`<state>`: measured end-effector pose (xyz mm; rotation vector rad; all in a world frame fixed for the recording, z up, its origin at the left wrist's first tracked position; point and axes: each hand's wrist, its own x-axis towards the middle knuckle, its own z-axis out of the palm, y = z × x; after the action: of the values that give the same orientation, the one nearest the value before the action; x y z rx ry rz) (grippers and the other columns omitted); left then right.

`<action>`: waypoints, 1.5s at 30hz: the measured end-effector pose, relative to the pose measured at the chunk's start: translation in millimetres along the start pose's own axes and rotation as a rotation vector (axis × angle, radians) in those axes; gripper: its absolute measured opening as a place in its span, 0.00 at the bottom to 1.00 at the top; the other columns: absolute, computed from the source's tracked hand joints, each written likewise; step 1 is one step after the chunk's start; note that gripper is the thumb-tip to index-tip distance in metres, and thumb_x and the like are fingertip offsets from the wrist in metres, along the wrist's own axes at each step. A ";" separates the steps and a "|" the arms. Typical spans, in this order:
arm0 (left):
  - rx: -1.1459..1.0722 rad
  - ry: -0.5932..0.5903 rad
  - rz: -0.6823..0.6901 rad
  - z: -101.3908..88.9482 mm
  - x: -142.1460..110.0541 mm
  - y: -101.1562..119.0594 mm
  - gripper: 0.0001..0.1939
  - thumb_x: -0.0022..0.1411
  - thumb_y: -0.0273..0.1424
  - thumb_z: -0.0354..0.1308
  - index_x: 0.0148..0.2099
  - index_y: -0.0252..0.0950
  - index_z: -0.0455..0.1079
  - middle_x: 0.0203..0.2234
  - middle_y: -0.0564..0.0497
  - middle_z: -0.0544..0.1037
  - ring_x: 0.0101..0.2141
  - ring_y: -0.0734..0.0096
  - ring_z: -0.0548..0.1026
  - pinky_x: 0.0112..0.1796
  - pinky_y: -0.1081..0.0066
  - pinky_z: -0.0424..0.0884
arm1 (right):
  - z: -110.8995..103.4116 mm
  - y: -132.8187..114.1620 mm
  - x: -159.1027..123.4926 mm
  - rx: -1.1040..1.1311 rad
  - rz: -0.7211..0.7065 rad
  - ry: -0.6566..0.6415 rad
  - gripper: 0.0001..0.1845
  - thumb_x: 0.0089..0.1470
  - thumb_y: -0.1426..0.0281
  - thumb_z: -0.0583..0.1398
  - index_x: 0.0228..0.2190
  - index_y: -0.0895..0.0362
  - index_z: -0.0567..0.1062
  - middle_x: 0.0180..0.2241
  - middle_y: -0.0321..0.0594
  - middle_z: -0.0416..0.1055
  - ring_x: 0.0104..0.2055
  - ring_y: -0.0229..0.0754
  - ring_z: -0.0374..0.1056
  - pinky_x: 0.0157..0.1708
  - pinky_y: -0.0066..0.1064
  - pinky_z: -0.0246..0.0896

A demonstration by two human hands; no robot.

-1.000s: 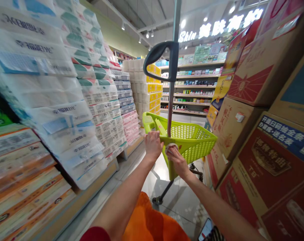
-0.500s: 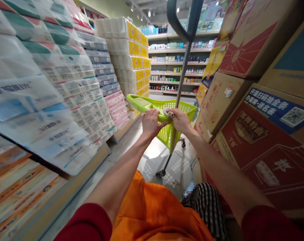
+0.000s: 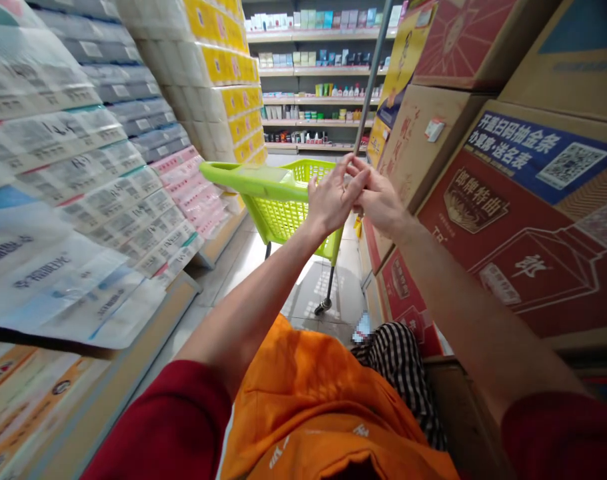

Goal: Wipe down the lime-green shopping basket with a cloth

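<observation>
A lime-green basket trolley (image 3: 278, 200) stands in the aisle just ahead of me. Its thin grey handle pole (image 3: 371, 73) rises from the near edge up out of the picture. Both my hands meet at the foot of that pole. My left hand (image 3: 331, 197) reaches up with its fingertips pinched on the pole. My right hand (image 3: 381, 200) is closed round the pole from the right, its fingers touching those of the left. No cloth shows in either hand. The trolley's wheel (image 3: 323, 307) rests on the tiled floor.
Stacked packs of tissue paper (image 3: 83, 173) wall the left side on a low wooden plinth. Large red and brown cardboard boxes (image 3: 513, 200) are piled close on the right. Shelves of bottles (image 3: 313, 100) close the aisle's far end. I wear an orange apron (image 3: 313, 407).
Both hands have left the basket's green rim and risen to the pole. The white cloth under my right hand is no longer visible. My view has tipped downward and nearer.
</observation>
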<state>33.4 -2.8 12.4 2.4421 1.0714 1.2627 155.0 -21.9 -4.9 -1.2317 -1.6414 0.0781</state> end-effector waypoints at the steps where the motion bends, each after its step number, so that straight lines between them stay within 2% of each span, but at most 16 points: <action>1: -0.002 -0.033 -0.004 4.6 5.5 3.8 0.19 0.64 0.41 0.39 0.53 0.41 0.59 0.44 0.51 0.73 0.46 0.65 0.69 0.51 0.54 0.55 | -1.7 4.8 3.1 0.019 0.008 0.010 0.23 0.53 0.75 0.49 0.52 0.56 0.61 0.52 0.38 0.61 0.50 0.41 0.62 0.47 0.39 0.61; 6: 0.122 -0.066 0.101 16.5 11.1 3.6 0.17 0.60 0.42 0.47 0.46 0.40 0.65 0.40 0.51 0.74 0.47 0.60 0.68 0.52 0.47 0.49 | -12.4 46.7 19.3 0.078 0.076 0.092 0.19 0.57 0.70 0.47 0.50 0.54 0.61 0.50 0.40 0.62 0.46 0.41 0.65 0.40 0.35 0.64; 10: 0.171 -0.059 0.107 -5.6 3.9 -24.2 0.11 0.58 0.35 0.49 0.41 0.39 0.67 0.38 0.52 0.74 0.45 0.64 0.69 0.56 0.51 0.43 | -16.2 66.0 20.4 0.189 0.218 0.118 0.19 0.57 0.67 0.44 0.46 0.58 0.66 0.42 0.41 0.67 0.40 0.39 0.69 0.36 0.35 0.66; 13: 0.172 0.085 -0.046 -30.5 -0.7 -49.8 0.12 0.59 0.33 0.46 0.44 0.40 0.66 0.39 0.54 0.75 0.46 0.65 0.68 0.56 0.48 0.39 | -6.9 52.5 16.2 0.250 0.228 0.091 0.19 0.57 0.65 0.44 0.44 0.57 0.67 0.40 0.40 0.69 0.38 0.37 0.70 0.37 0.35 0.66; 15: 0.202 0.117 -0.091 -39.2 -5.3 -53.9 0.13 0.59 0.33 0.45 0.45 0.42 0.65 0.41 0.56 0.74 0.48 0.66 0.66 0.57 0.47 0.36 | 7.1 32.0 13.8 0.267 0.198 0.081 0.20 0.57 0.63 0.44 0.44 0.57 0.67 0.39 0.41 0.71 0.38 0.37 0.69 0.38 0.35 0.66; 19: 0.288 0.019 0.041 -34.4 -17.9 -38.6 0.14 0.58 0.33 0.47 0.45 0.40 0.67 0.46 0.53 0.73 0.49 0.67 0.67 0.58 0.52 0.35 | 36.9 -11.0 7.2 0.181 0.150 0.161 0.22 0.57 0.60 0.45 0.45 0.58 0.68 0.40 0.43 0.72 0.42 0.40 0.68 0.43 0.37 0.63; 22: 0.362 0.006 0.110 -40.4 -23.1 -48.5 0.14 0.59 0.33 0.46 0.46 0.42 0.67 0.48 0.53 0.72 0.50 0.67 0.67 0.58 0.53 0.34 | 44.2 -25.9 -2.2 0.003 0.078 0.207 0.22 0.56 0.60 0.45 0.45 0.57 0.69 0.43 0.44 0.71 0.46 0.43 0.66 0.46 0.39 0.60; 25: 0.435 0.162 -0.062 -63.5 -21.2 -76.5 0.13 0.59 0.31 0.46 0.44 0.41 0.68 0.48 0.51 0.72 0.50 0.65 0.67 0.58 0.51 0.37 | 41.7 -31.2 -10.3 -0.144 0.005 0.165 0.21 0.57 0.65 0.45 0.45 0.58 0.69 0.45 0.46 0.70 0.48 0.44 0.65 0.47 0.39 0.58; 27: 0.458 0.248 -0.185 -71.6 -18.1 -86.0 0.14 0.59 0.30 0.45 0.44 0.39 0.69 0.48 0.48 0.72 0.50 0.63 0.67 0.57 0.50 0.42 | 41.3 -36.0 -12.2 -0.236 -0.005 0.121 0.20 0.56 0.68 0.45 0.44 0.59 0.70 0.44 0.46 0.71 0.47 0.45 0.65 0.47 0.39 0.57; 29: 0.456 0.221 -0.163 -65.5 -16.1 -80.4 0.13 0.59 0.31 0.46 0.44 0.39 0.69 0.48 0.48 0.72 0.51 0.63 0.66 0.56 0.51 0.44 | 44.1 -41.5 -11.4 -0.331 0.009 0.082 0.19 0.54 0.69 0.47 0.43 0.60 0.71 0.41 0.47 0.72 0.45 0.47 0.65 0.47 0.41 0.56; 32: 0.416 0.103 0.048 -44.8 -16.2 -60.4 0.13 0.60 0.35 0.47 0.44 0.41 0.69 0.47 0.51 0.73 0.50 0.66 0.67 0.58 0.54 0.41 | 49.5 -43.1 -9.7 -0.379 0.008 0.078 0.18 0.53 0.72 0.48 0.42 0.61 0.72 0.39 0.49 0.73 0.43 0.48 0.65 0.45 0.41 0.58; 34: 0.400 0.073 0.134 -41.2 -16.4 -57.8 0.12 0.61 0.37 0.47 0.44 0.44 0.69 0.46 0.53 0.74 0.49 0.68 0.69 0.58 0.55 0.38 | 50.0 -37.7 -10.3 -0.326 -0.031 0.115 0.19 0.53 0.73 0.46 0.43 0.62 0.71 0.38 0.49 0.72 0.43 0.46 0.65 0.45 0.39 0.59; 36: 0.418 0.118 0.088 -50.4 -15.5 -68.1 0.12 0.61 0.36 0.47 0.43 0.44 0.69 0.45 0.52 0.74 0.48 0.67 0.70 0.58 0.53 0.37 | 47.8 -29.7 -12.3 -0.262 -0.081 0.153 0.20 0.53 0.73 0.46 0.42 0.62 0.71 0.37 0.47 0.73 0.42 0.45 0.65 0.46 0.38 0.59; 39: 0.453 0.261 -0.129 -66.8 -13.2 -84.8 0.12 0.61 0.32 0.46 0.42 0.40 0.70 0.45 0.48 0.74 0.47 0.63 0.70 0.56 0.48 0.41 | 42.8 -19.9 -16.2 -0.179 -0.110 0.230 0.18 0.51 0.73 0.47 0.40 0.61 0.72 0.36 0.46 0.73 0.41 0.44 0.65 0.47 0.38 0.60; 41: 0.434 0.270 -0.143 -63.5 -13.4 -80.4 0.12 0.61 0.32 0.46 0.42 0.40 0.70 0.46 0.47 0.74 0.48 0.63 0.69 0.56 0.48 0.44 | 39.8 -15.7 -18.4 -0.128 -0.095 0.291 0.18 0.50 0.74 0.47 0.39 0.60 0.72 0.35 0.45 0.73 0.41 0.44 0.66 0.46 0.37 0.61; 45: 0.369 0.096 0.162 -36.6 -17.5 -50.7 0.12 0.59 0.37 0.50 0.44 0.43 0.69 0.47 0.51 0.73 0.49 0.67 0.68 0.58 0.54 0.41 | 30.2 -6.3 -21.2 -0.084 -0.066 0.339 0.18 0.47 0.74 0.49 0.40 0.58 0.70 0.34 0.42 0.73 0.41 0.43 0.67 0.44 0.38 0.63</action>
<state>-27.5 16.4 0.5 2.8145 1.2508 1.3441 127.0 -25.8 -29.5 -1.1802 -1.3973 -0.2319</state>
